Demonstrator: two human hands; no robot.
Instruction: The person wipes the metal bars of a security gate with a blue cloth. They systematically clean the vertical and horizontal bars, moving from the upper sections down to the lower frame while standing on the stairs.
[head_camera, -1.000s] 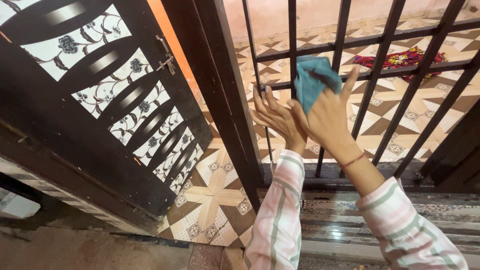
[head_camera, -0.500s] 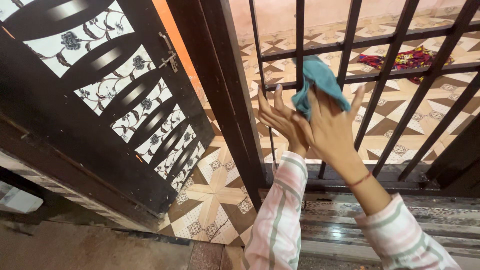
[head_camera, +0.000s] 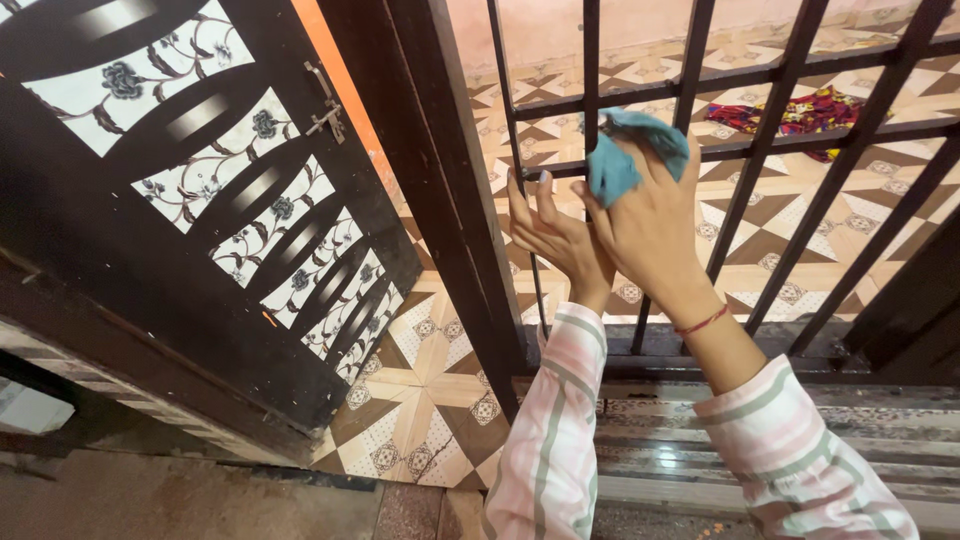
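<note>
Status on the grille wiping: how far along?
Done: nothing readable; the bars show no clear wiped-versus-dirty difference. In hand: right hand presses a blue cloth against a vertical bar of the dark metal grille, left hand open beside it. Left: cannot tell which bars remain.

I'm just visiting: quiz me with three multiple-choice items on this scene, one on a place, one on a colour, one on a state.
1. Where is the cloth?
A. on the floor tiles
B. pressed against the gate's bars
C. draped on the door latch

2. What colour is that cloth?
A. teal blue
B. yellow
C. white

3. How does the patterned door stand?
A. shut
C. off its hinges
B. swung open

Answers: 1 B, the right hand holds it against the barred gate. 2 A, it shows teal blue above the fingers. 3 B, floor tiles show through the gap beside it. The left hand rests open by a bar.
</note>
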